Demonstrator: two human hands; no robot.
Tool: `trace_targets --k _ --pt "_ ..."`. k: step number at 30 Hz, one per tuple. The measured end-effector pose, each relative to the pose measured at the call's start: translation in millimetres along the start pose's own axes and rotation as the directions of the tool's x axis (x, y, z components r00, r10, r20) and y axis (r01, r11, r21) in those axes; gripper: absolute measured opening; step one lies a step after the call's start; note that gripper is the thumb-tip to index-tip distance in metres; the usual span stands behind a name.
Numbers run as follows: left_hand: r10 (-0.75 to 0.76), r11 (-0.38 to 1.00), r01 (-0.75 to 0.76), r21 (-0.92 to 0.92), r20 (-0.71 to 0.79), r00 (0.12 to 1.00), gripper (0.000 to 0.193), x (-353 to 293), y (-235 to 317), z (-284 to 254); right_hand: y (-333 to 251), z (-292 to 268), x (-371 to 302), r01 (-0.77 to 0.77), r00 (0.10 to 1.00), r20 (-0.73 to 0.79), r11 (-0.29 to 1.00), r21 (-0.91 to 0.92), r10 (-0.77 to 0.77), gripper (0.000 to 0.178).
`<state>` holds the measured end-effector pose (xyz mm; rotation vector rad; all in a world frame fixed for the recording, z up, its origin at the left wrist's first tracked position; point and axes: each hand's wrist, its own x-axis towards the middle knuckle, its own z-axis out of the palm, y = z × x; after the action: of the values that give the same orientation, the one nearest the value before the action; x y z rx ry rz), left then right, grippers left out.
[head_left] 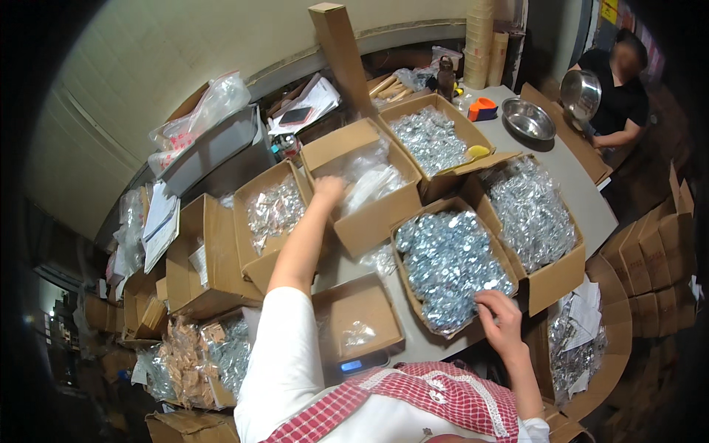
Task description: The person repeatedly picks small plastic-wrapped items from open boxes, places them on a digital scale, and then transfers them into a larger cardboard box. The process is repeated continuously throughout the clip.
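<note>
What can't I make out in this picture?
In the head view:
Left hand: fingertips, hidden by the hand itself.
Right hand: whether it grips anything; too small.
Blue-lit device: its top, covered by the shallow box.
Small clear bag: contents too small.
Silvery-blue packets: contents too small and glinting.

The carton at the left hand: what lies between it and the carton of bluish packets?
The head view shows crumpled clear plastic on the grey table between the left-hand carton and the bluish-packet carton.
</note>
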<state>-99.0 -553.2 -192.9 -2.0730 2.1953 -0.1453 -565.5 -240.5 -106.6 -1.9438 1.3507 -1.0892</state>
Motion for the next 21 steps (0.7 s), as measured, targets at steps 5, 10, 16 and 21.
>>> trace_targets --k 5,10,16,21 --pt "-0.294 0.929 0.284 0.236 0.007 0.956 0.028 28 18 50 26 -62 19 -0.032 0.996 -0.080 0.997 -0.073 0.026 0.011" --pt "-0.139 0.990 0.138 0.009 0.028 0.990 0.023 13 18 41 41 -103 84 0.066 0.996 0.068 0.989 -0.134 -0.058 0.013" --pt "-0.207 0.950 0.103 -0.296 -0.344 0.916 0.018 -32 20 -30 36 -95 229 0.341 0.936 0.111 0.939 -0.047 -0.334 0.015" --pt "-0.248 -0.126 0.023 -0.992 0.054 0.967 0.024 -78 37 -90 63 -17 389 0.150 0.894 0.418 0.987 0.059 -0.161 0.020"
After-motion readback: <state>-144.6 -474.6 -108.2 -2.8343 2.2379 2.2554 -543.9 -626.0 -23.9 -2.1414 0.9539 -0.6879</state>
